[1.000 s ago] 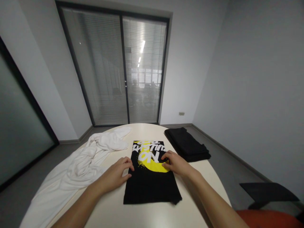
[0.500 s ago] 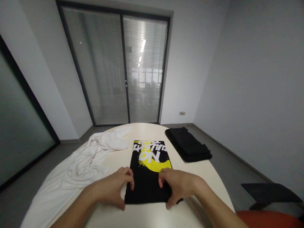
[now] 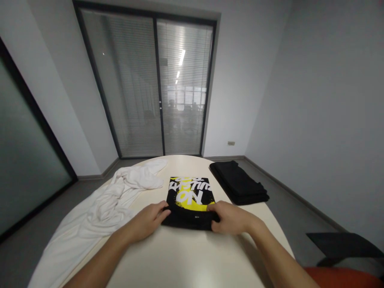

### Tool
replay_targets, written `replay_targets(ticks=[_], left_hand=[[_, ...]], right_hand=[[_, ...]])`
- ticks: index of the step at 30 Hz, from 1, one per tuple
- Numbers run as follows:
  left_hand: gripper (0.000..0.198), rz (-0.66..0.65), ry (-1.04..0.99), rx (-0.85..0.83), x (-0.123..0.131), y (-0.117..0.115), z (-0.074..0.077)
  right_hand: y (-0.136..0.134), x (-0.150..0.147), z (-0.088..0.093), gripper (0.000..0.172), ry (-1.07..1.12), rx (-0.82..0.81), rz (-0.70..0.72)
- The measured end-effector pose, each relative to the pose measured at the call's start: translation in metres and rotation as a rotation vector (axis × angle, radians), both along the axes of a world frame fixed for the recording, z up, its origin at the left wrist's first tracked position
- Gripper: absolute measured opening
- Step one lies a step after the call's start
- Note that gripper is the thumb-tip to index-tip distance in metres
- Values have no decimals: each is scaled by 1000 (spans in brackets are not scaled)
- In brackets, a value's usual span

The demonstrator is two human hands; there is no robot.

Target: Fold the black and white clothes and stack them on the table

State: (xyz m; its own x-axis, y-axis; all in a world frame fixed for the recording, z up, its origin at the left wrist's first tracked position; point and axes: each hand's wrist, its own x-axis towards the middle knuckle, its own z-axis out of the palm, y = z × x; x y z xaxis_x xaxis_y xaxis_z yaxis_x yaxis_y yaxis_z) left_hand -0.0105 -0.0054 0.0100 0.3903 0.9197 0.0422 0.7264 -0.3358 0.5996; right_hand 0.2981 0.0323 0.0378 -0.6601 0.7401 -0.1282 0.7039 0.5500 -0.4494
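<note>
A black T-shirt point(image 3: 189, 196) with a yellow and white print lies folded on the round cream table point(image 3: 186, 260). Its near end is doubled up over itself. My left hand point(image 3: 148, 222) pinches the folded near edge at its left corner. My right hand point(image 3: 229, 218) grips the same edge at the right corner, fingers curled over the cloth.
A crumpled white garment point(image 3: 105, 206) spreads over the table's left side and hangs off its edge. A stack of folded black clothes point(image 3: 238, 186) sits at the far right. A dark chair part point(image 3: 345, 245) and an orange seat point(image 3: 345, 278) are at the lower right.
Both hands slid to the shirt's near hem, took hold of it and carried it away from me, folding the lower part up so the shirt is now shorter.
</note>
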Motion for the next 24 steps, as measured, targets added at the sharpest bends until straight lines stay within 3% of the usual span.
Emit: replay_targets(ticks=[6,11,13,17,19,22,24], left_hand=[[32,170,-81,48,9,5,-13],[31,63,-83,31,5,5,-20],[30,-17,-81,34,0,5,-23],[78,-84,-82,44,-7,5,-29],[67,-93,-100,65,-7,6,-29],[25,-108,-133,77,-5,6,-22],[19,-107,-131,48,-3,5,-16]], right_hand=[[23,15,-10,30,309,-63,-47],[27,19,-20,64,257,-177,-35],[28,20,-23,61,215,-165,-53],[31,21,-27,43,308,-192,-61],[32,22,-27,38,362,-207,-61],[33,25,-26,35,390,-218,-59],[33,28,-25,36,376,-246,-50]])
